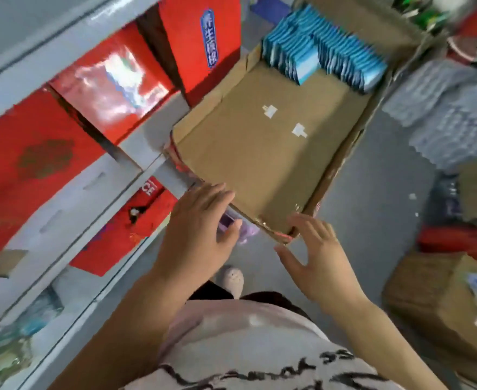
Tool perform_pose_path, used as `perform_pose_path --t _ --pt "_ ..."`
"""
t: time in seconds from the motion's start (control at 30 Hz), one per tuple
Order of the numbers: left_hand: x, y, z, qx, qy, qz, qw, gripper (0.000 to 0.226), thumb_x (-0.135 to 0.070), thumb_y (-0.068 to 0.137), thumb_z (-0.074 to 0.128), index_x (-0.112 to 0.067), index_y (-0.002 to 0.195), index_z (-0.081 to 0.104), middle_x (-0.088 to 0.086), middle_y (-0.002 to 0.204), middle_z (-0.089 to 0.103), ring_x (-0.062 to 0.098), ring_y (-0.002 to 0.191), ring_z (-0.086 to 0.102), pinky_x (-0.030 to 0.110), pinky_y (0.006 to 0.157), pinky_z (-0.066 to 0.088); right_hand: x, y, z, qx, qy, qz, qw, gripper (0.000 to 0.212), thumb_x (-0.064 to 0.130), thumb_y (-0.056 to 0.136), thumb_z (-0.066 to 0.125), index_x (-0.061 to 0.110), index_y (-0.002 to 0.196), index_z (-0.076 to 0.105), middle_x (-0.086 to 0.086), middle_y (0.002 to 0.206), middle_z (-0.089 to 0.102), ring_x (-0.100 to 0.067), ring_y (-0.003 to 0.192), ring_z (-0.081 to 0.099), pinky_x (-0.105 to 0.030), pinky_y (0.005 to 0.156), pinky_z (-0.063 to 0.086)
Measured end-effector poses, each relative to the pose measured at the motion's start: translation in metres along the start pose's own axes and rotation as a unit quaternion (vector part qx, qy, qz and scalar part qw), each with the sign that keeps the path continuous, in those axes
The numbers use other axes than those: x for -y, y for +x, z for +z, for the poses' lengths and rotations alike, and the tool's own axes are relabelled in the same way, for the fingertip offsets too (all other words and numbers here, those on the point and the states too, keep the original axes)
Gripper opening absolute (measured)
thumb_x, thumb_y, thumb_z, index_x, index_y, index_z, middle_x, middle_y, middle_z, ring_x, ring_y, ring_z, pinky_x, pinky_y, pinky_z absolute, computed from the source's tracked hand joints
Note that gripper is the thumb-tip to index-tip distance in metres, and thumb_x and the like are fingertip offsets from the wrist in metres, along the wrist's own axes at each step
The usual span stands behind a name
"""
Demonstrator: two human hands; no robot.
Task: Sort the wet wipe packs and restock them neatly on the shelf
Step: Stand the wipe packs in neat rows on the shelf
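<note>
At the near end of the open cardboard box [260, 153], both hands are hovering flat and holding nothing. The left hand [200, 229] is stretching palm down, fingers straight and close together, its tips reaching the box's near left edge. The right hand [316, 257] is spreading wide, fingers fanned out beside the near corner; whether it is touching the cardboard, I cannot tell. The blue wet wipe packs [324, 57] are standing on edge in tight rows at the far end of the box, leaving the brown floor bare in front of them. A blurred purple item [248, 232] is peeking out beyond the left thumb. On the left, red boxes [110, 83] are lining the grey shelf [147, 147].
</note>
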State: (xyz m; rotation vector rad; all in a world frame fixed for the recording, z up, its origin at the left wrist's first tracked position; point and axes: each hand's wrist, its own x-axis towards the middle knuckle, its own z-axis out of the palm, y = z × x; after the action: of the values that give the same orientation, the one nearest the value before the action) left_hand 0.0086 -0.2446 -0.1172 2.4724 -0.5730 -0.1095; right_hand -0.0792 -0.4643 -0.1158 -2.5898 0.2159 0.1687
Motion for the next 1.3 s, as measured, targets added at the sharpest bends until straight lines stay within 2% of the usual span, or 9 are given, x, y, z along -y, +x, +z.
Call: perform_pose_path --t 0.23,0.37,0.53,0.67,0.8,0.93,1.03,1.13,1.3 --pt "0.009 0.039 0.029 0.166 0.009 0.105 0.980 0.056 -0.043 0.093 0.052 -0.006 0.134 0.066 0.010 0.142 0.062 0.031 0.135 0.054 0.047 0.113 0.043 -0.028 -0.012 0.013 0.000 0.002 0.162 0.987 0.055 0.047 0.095 0.061 0.029 0.144 0.046 0.012 0.150 0.045 -0.014 0.136 0.039 -0.033 0.107 0.041" --pt "0.028 0.088 0.039 0.244 0.097 0.166 0.950 0.064 -0.049 0.091 0.045 -0.008 0.138 0.063 0.012 0.145 0.060 0.034 0.137 0.052 0.052 0.111 0.044 -0.037 -0.014 0.017 -0.018 0.043 0.221 0.974 0.055 0.044 0.095 0.064 0.031 0.144 0.044 0.015 0.148 0.044 -0.012 0.134 0.039 -0.023 0.102 0.036" --pt "-0.006 0.159 0.070 0.286 0.158 0.171 0.930 0.063 -0.051 0.096 0.050 -0.016 0.149 0.051 0.007 0.159 0.045 0.030 0.148 0.037 0.048 0.118 0.032 -0.076 -0.014 0.000 -0.046 0.051 0.278 0.958 0.055 0.042 0.094 0.064 0.029 0.144 0.046 0.012 0.147 0.047 -0.014 0.134 0.039 -0.030 0.104 0.040" --pt "-0.047 0.200 0.122 0.298 0.188 0.150 0.924 0.064 -0.049 0.099 0.055 -0.020 0.155 0.042 0.007 0.166 0.033 0.028 0.153 0.028 0.048 0.122 0.025 -0.123 -0.005 -0.016 -0.051 0.075 0.299 0.950 0.055 0.043 0.094 0.064 0.029 0.144 0.045 0.012 0.146 0.048 -0.015 0.134 0.039 -0.025 0.103 0.036" --pt "-0.082 0.231 0.178 0.272 0.183 0.068 0.942 0.065 -0.047 0.100 0.055 -0.015 0.154 0.042 0.010 0.163 0.038 0.031 0.150 0.034 0.046 0.122 0.028 -0.198 0.006 -0.038 0.004 0.066 0.269 0.961 0.053 0.036 0.094 0.064 0.024 0.143 0.047 0.010 0.145 0.049 -0.015 0.133 0.040 -0.031 0.105 0.041" --pt "-0.111 0.250 0.222 0.243 0.162 -0.080 0.953 0.065 -0.048 0.100 0.053 -0.013 0.154 0.042 0.009 0.161 0.041 0.033 0.147 0.036 0.048 0.119 0.032 -0.289 0.029 -0.076 0.097 0.024 0.202 0.974 0.054 0.036 0.095 0.061 0.023 0.145 0.045 0.008 0.149 0.046 -0.018 0.135 0.039 -0.035 0.107 0.040" --pt "-0.138 0.259 0.253 0.216 0.115 -0.183 0.952 0.066 -0.049 0.100 0.053 -0.015 0.155 0.039 0.010 0.165 0.032 0.034 0.150 0.031 0.052 0.118 0.033 -0.348 0.059 -0.115 0.147 -0.020 0.136 0.980 0.053 0.035 0.096 0.060 0.019 0.145 0.046 0.003 0.148 0.049 -0.023 0.135 0.041 -0.039 0.105 0.040" --pt "-0.160 0.268 0.276 0.195 0.073 -0.242 0.948 0.068 -0.049 0.100 0.053 -0.017 0.157 0.034 0.011 0.167 0.025 0.035 0.150 0.030 0.053 0.117 0.034 -0.386 0.106 -0.153 0.157 -0.063 0.064 0.983 0.049 0.028 0.095 0.062 0.017 0.141 0.052 0.000 0.148 0.049 -0.025 0.137 0.042 -0.040 0.107 0.036" --pt "-0.167 0.297 0.290 0.143 0.064 -0.302 0.940 0.064 -0.048 0.099 0.054 -0.013 0.151 0.043 0.010 0.150 0.046 0.039 0.134 0.047 0.049 0.107 0.043 -0.396 0.217 -0.187 0.155 -0.079 -0.054 0.983 0.046 0.028 0.097 0.060 0.017 0.141 0.052 0.001 0.150 0.046 -0.021 0.138 0.039 -0.039 0.112 0.035"
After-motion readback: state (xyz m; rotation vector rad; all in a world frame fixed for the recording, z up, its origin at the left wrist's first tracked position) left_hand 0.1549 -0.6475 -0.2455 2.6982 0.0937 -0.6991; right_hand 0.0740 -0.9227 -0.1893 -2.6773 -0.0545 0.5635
